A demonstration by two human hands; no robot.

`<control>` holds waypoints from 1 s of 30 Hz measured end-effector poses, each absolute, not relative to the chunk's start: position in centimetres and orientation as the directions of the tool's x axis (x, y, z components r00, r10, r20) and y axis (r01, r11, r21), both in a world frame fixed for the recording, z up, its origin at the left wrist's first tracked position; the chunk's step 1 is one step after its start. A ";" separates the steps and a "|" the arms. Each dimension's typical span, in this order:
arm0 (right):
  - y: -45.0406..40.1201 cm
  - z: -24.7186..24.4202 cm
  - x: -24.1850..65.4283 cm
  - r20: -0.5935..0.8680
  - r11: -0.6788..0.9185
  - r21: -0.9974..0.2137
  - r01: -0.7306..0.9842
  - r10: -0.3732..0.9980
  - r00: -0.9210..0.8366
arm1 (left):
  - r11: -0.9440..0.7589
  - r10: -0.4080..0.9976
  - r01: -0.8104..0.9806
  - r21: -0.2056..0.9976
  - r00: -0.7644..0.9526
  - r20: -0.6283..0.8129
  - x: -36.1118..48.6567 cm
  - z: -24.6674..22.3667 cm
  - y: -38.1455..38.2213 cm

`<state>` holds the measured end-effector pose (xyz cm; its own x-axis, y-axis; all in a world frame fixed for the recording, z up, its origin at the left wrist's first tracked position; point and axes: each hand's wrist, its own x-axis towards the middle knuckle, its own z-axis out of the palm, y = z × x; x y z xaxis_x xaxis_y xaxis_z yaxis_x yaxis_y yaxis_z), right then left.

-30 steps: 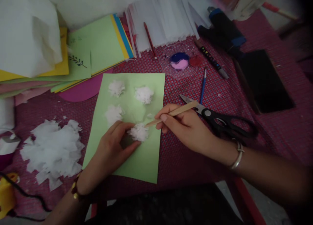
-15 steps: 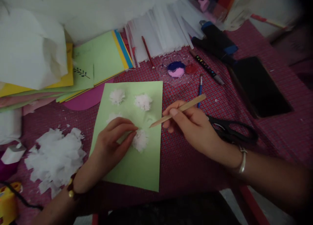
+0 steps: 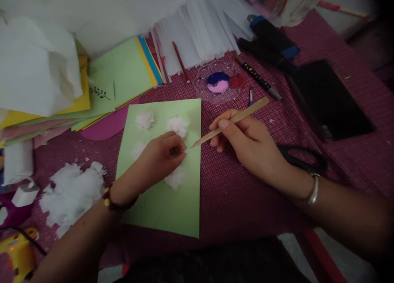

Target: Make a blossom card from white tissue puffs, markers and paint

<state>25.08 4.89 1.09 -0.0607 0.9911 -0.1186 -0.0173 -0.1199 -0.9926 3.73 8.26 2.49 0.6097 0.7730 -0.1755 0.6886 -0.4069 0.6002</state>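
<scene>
My right hand (image 3: 243, 139) grips a flat wooden craft stick (image 3: 252, 108) whose pointed tip reaches over the right side of a light green sheet of paper (image 3: 166, 213). Just left of that tip, my left hand (image 3: 160, 155) is closed in a pinch above the sheet; a tiny pale bit shows at its fingertips, too small to name. Fluffy white paper tufts sit on the sheet: one at upper left (image 3: 144, 120), one at upper right (image 3: 177, 126), one below my left fingers (image 3: 175, 178), and another partly hidden behind my left hand (image 3: 139, 150).
To the left lies a heap of white paper pieces (image 3: 74, 194), with a yellow glue gun (image 3: 20, 250) at the lower left corner. Behind are coloured sheets (image 3: 123, 69), a paint palette (image 3: 218, 83), white strips (image 3: 197, 36) and a marker (image 3: 258, 77). Scissors (image 3: 304, 157) and a phone (image 3: 335, 102) lie right.
My left hand has moved up and right from the lower tuft toward the stick's tip, its fingers curling tighter. My right hand has risen slightly with the stick. The view has shifted a little.
</scene>
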 end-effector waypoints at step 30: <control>3.6 0.9 23.7 0.030 0.077 -0.990 0.120 0.934 -0.356 | -0.543 0.824 0.738 0.400 0.561 0.084 -0.5 6.3 3.0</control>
<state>23.74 3.61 0.95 -0.3563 0.9339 0.0297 0.1204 0.0774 -0.9897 -0.54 2.95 6.34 0.5609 0.8237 0.0836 0.7380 -0.5432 0.4004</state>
